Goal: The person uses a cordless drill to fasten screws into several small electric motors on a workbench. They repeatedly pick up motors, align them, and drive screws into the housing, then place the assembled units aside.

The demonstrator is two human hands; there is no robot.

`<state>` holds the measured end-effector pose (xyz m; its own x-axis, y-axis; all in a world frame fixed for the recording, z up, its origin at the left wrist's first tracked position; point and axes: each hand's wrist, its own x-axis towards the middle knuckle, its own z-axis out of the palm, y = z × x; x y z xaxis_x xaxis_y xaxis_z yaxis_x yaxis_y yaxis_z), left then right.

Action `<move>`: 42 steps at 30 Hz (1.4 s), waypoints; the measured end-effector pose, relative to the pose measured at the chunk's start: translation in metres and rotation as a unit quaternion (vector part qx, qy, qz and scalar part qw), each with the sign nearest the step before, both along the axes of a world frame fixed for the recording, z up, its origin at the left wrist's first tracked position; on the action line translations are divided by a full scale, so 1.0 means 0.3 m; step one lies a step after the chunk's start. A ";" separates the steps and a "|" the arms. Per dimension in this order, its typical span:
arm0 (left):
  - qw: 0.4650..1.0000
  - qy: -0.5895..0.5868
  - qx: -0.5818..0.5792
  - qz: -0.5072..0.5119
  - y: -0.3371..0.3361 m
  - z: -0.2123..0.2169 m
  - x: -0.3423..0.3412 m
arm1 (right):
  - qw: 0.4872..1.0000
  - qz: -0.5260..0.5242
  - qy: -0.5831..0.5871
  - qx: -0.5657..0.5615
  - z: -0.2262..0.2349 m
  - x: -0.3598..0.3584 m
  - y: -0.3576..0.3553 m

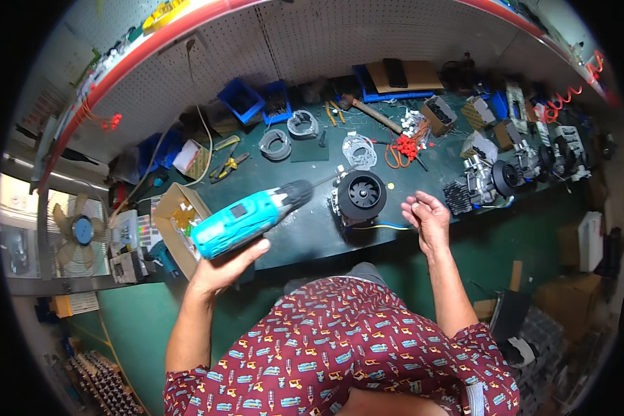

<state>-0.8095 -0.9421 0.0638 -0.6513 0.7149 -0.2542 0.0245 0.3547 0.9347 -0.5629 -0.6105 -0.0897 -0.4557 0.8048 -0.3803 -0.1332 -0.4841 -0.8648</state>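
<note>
My left hand (222, 269) is wrapped round the grip of a teal cordless drill (236, 223). The drill's black chuck and long thin bit extend right, toward a motor unit with a round black fan (362, 193) standing on the green bench. The bit's tip appears close to the metal fittings on the unit's left side; whether it touches them I cannot tell. A blue and yellow wire (390, 226) trails from the unit's base toward my right hand (426, 213). That hand is raised just right of the unit, its fingers curled in; anything between the fingertips is too small to make out.
An open cardboard box (182, 222) of small parts sits left of the drill. Pliers (230, 168), coiled grey cables (276, 144), a hammer (376, 114) and blue bins (241, 101) lie farther back. More motor units (489, 182) line the right side. A fan (82, 229) stands far left.
</note>
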 end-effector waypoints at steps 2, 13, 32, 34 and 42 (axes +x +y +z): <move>0.998 -0.050 0.016 0.018 -0.094 -0.049 -0.055 | 1.000 -0.005 0.005 0.006 0.113 -0.005 -0.081; 0.980 -0.190 0.050 0.013 -0.312 -0.135 -0.181 | 0.968 0.113 0.107 -0.196 -0.023 -0.259 -0.514; 0.992 -0.108 -0.016 -0.057 -0.355 -0.202 -0.232 | 0.936 0.038 0.206 -0.284 -0.180 -0.383 -0.545; 0.994 -0.094 -0.015 -0.059 -0.354 -0.210 -0.233 | 0.929 0.034 0.219 -0.297 -0.169 -0.390 -0.547; 0.994 -0.093 -0.020 -0.054 -0.345 -0.205 -0.223 | 0.898 0.072 0.286 -0.325 -0.133 -0.402 -0.545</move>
